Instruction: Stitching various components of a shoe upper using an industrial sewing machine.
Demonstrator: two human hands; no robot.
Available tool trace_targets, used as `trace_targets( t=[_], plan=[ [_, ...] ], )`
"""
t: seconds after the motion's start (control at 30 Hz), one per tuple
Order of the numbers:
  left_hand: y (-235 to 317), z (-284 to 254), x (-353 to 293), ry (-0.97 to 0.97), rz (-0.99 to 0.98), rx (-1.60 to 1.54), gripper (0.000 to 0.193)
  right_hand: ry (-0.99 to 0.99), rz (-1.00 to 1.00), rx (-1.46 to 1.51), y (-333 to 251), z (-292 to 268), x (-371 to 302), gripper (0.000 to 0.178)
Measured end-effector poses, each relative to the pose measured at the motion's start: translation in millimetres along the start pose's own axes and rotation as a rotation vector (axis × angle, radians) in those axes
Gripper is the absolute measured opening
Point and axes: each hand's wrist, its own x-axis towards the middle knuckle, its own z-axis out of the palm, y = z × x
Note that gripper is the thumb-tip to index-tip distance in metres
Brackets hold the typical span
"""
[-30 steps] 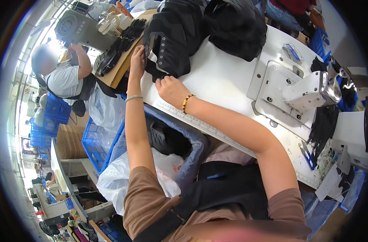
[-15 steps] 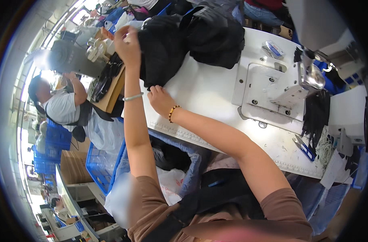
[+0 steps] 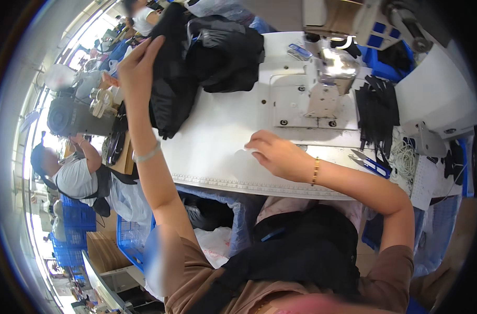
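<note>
White sewing table (image 3: 223, 146) in a bright workshop, blue crates (image 3: 74, 222) on the floor at left. Left hand (image 3: 136, 65) raised over the table's far left corner, fingers closed on the edge of a black garment (image 3: 170, 89) and lifting it; lower part of the garment hanging down, hem touching the tabletop. More black fabric (image 3: 225, 52) piled just beside it, to the right, on the table. Right hand (image 3: 275, 154) resting flat on bare table near the front edge, fingers spread and loose, grasping nothing; gold bracelet (image 3: 315, 171) at the wrist. Silver bangle (image 3: 147, 153) on the left forearm. Sewing machine (image 3: 327, 73) standing well right of the garment, its base plate just beyond the right hand. Bundle of black strips (image 3: 377, 112) lying right of the machine; blue-handled snips (image 3: 372, 163) near the table's front right edge, close to the right forearm. Measuring tape along the front edge (markings too small to read). Another person (image 3: 74, 172) seated at a machine far left, well apart. Black bag (image 3: 301, 251) in the lap below the table.
</note>
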Motion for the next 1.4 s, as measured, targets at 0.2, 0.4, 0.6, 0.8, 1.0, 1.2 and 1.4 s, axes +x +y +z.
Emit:
trace_targets(
  t=[0.2,0.4,0.6,0.8,1.0,1.2,1.4],
  plan=[
    [119.3,22.4,-100.7,-0.062,-0.019,-0.135,0.016,0.181,0.335,0.98,-32.0,-74.4,-8.7,0.058],
    [130.6,78.5,-109.8,-0.256,-0.251,-0.494,0.021,0.252,0.465,1.034,-22.5,-100.5,-18.3,0.022],
    [118.4,136.0,-75.3,-0.351,-0.339,-0.827,0.025,0.579,0.435,0.784,-22.5,-118.1,-9.8,0.018],
    [109.7,153.6,-66.4,-0.47,-0.375,-0.962,0.012,0.703,0.409,0.719,-20.6,-115.6,-18.8,0.015],
    [101.9,153.0,-64.2,-0.406,-0.326,-0.876,0.013,0.696,0.368,0.63,-13.4,-112.1,-18.6,0.022],
    [97.5,124.8,-115.8,-0.115,0.217,-0.627,0.017,0.591,0.412,0.075,-0.1,-121.4,-69.9,0.02],
    [77.9,128.6,-144.5,-0.151,0.798,-0.137,0.031,0.694,0.864,-0.548,38.8,-140.2,-168.3,0.023]
  ],
)
